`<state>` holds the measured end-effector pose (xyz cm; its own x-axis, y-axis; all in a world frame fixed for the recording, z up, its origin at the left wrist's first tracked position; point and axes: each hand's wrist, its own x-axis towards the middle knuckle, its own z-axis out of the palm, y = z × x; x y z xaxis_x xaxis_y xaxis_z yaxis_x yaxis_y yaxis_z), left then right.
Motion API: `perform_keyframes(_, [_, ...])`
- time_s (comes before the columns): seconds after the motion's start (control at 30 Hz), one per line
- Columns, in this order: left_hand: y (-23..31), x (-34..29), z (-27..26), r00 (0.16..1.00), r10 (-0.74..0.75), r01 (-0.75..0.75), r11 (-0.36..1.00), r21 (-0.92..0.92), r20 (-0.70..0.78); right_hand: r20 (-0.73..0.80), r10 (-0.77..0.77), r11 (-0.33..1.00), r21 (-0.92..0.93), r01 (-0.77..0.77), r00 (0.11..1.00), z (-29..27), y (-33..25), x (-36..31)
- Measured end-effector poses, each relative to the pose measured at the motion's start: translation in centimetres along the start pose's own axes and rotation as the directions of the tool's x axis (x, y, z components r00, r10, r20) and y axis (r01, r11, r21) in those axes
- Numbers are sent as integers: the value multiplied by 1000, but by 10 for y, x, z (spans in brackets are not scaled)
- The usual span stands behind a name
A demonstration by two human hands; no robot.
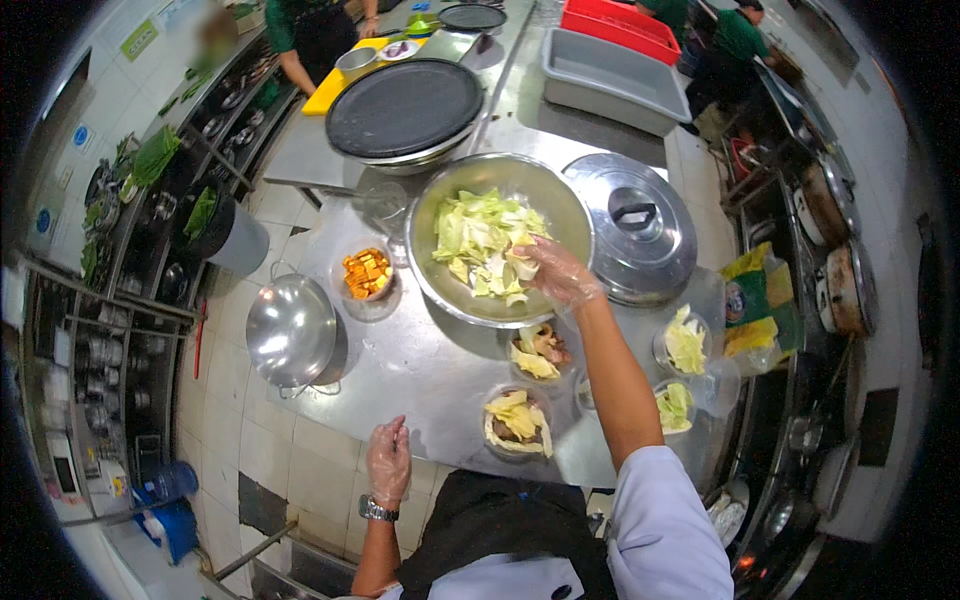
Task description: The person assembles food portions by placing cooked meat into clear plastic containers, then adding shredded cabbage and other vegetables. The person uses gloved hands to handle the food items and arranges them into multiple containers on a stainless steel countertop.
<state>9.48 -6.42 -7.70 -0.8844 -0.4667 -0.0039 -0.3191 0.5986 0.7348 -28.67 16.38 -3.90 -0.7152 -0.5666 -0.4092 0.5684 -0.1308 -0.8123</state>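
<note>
A large steel bowl [420, 268] holds torn cabbage leaves [478, 235]. My right hand [562, 272], in a clear plastic glove, reaches over its right rim, with fingers closed on cabbage at the edge of the heap. My left hand [389, 455], also gloved, hangs by the table's front edge with its fingers drawn together and nothing visible in them. Between me and the bowl stand a clear tub of meat and cabbage [540, 352] and another tub with cabbage over dark pieces [518, 422]. Two tubs of cabbage [685, 342] [675, 407] stand right of my right forearm.
Left of the bowl are a tub of orange cubes [367, 274] and a steel pot [291, 332]. A steel lid [632, 228] lies to the right. Behind are a black round tray [404, 108] and a grey bin [615, 85]. A co-worker [305, 40] stands at the far left.
</note>
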Motion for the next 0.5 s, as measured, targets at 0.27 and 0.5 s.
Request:
perform_keyframes(0.27, [39, 2, 29, 989, 99, -89, 991, -95, 110, 12, -38, 999, 35, 37, 999, -60, -1, -154])
perform_keyframes(0.5, [80, -13, 57, 956, 209, -190, 976, -107, 205, -144, -160, 664, -748, -1, 977, -119, 94, -230])
